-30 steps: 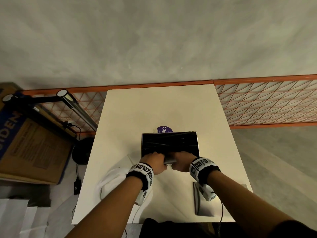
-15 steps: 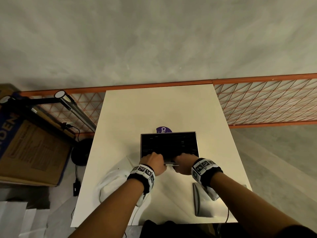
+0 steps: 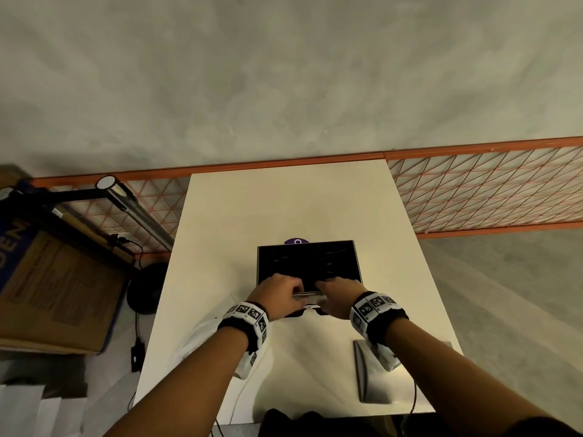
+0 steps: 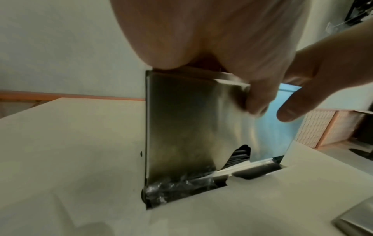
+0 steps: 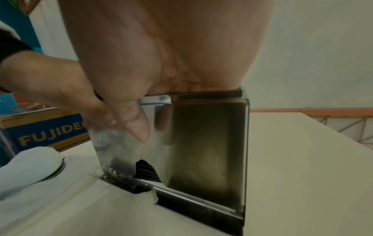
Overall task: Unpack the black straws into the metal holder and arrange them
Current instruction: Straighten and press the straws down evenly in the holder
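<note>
Metal holder (image 3: 309, 244) stands mid-table (image 3: 284, 203), open top showing a dark interior of black straws (image 3: 307, 263). Left hand (image 3: 277, 296) and right hand (image 3: 339, 296) both sit at the near rim, fingers curled over it into the opening. A purple item (image 3: 296, 240) shows just behind the holder. A flat metal piece (image 3: 367, 373) lies near the table's right front, partly under the right forearm

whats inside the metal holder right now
Black straws fill the metal holder, also showing through its front cutout. Both hands cover the near part, hiding what lies there.
</note>
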The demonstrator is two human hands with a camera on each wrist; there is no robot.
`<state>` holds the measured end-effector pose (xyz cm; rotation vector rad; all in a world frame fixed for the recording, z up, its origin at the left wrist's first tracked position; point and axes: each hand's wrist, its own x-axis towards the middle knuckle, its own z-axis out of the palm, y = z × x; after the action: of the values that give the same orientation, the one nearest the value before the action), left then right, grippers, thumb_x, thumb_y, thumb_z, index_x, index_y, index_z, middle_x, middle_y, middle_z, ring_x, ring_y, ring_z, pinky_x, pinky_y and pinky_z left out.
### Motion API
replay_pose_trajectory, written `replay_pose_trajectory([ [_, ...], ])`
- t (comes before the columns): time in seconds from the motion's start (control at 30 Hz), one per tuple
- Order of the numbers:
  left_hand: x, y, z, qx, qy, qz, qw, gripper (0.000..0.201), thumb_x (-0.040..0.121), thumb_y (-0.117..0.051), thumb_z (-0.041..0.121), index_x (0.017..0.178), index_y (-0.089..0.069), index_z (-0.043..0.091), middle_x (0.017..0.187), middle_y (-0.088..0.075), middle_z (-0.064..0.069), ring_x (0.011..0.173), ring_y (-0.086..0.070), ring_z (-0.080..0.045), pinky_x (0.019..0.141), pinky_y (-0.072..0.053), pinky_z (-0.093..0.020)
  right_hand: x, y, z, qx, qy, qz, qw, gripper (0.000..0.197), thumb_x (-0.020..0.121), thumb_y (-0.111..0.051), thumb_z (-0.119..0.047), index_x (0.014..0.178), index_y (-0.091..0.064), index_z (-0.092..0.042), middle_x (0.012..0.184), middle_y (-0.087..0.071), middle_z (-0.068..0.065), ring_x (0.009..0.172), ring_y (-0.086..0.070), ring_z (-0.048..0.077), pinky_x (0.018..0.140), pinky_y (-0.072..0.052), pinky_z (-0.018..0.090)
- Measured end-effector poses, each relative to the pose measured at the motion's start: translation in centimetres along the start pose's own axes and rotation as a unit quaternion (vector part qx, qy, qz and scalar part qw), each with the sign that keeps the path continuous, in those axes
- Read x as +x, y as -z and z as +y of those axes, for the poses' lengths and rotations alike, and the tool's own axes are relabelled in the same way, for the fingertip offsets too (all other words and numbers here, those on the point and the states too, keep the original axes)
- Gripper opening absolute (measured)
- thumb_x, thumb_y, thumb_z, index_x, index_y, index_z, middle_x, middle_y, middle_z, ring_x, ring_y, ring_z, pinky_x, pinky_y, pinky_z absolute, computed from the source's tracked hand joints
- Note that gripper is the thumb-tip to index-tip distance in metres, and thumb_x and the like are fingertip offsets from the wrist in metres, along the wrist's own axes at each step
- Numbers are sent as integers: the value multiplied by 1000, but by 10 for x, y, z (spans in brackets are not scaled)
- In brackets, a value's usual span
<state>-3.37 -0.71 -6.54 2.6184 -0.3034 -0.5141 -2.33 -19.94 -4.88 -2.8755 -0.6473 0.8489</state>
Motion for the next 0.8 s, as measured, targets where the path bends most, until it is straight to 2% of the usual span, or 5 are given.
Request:
replay_pose_trajectory([
  [0.13, -3, -8, -12, -100, -94, 140, 981, 29, 75, -81, 40, 85, -59, 25, 80, -51, 12, 74, -50, -8, 68, -50, -30, -4, 1, -3, 11, 24, 27, 999, 29, 88, -53, -33, 116, -59, -25, 115, -65, 6, 102, -64, 32, 81, -50, 38],
  [0.27, 1, -12, -12, -67, -121, 234, 962, 47, 73, -78, 47, 107, -60, 21, 109, -50, 7, 101, -50, -15, 88, -47, -27, -2, 0, -2, 42, 119, 176, 976, 38, 87, -57, -42, 119, -59, -21, 112, -61, 2, 102, -59, 27, 80, -53, 43],
  [0.5, 16, -9, -11, 148, -76, 33, 986, 118, 73, -61, 78, 161, -15, 13, 168, -7, -5, 156, -2, -24, 126, -10, -54, 23, -6, 13, -48, 54, 113, 991, 115, 62, -72, -67, 153, -18, -23, 158, -20, 9, 147, -18, 31, 117, -18, 58],
  [0.63, 24, -16, -9, 187, -38, 10, 982, 121, 74, -68, 74, 162, -11, 13, 170, -7, -5, 157, -2, -24, 126, -9, -54, 30, -10, 9, -23, 29, 107, 994, 107, 68, -69, -67, 153, -21, -22, 154, -30, 9, 143, -27, 29, 116, -22, 53],
  [0.8, 21, -22, -8, 174, -40, 24, 984, 96, 77, -70, 62, 154, -31, 19, 154, -36, 0, 144, -36, -22, 124, -21, -48, 23, -19, 2, -42, 33, 145, 988, 79, 77, -60, -62, 142, -37, -23, 134, -47, 5, 122, -48, 28, 102, -39, 45],
])
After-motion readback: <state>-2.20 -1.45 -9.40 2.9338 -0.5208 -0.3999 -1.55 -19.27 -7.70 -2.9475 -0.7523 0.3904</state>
